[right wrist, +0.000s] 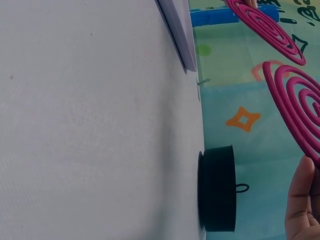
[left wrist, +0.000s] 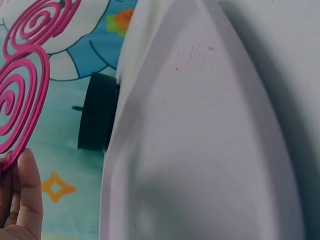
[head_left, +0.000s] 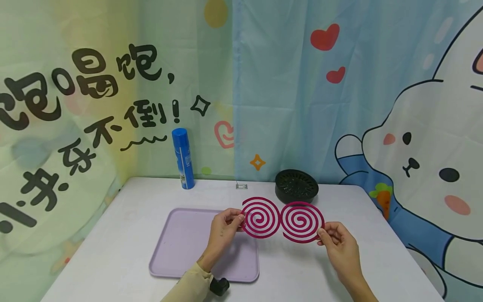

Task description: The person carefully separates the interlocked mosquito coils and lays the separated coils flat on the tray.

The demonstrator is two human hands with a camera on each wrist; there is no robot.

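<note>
Two magenta mosquito coils are held up side by side, their edges meeting in the head view. My left hand (head_left: 223,230) pinches the outer edge of the left mosquito coil (head_left: 259,217) between thumb and fingers, over the tray's right part. On the other side, my right hand (head_left: 342,247) pinches the right mosquito coil (head_left: 300,219) at its outer edge, above the white table. Both spirals face the head camera, raised off the tabletop. In the right wrist view, the fingertips (right wrist: 304,172) press against the near coil's lower edge.
A lilac tray (head_left: 181,247) lies on the white table (head_left: 298,277), left of centre. Behind the coils stands a round black holder (head_left: 296,186), with a small wire loop in the wrist views. At the back left is an upright blue spray can (head_left: 183,159); a printed curtain (head_left: 271,105) hangs behind.
</note>
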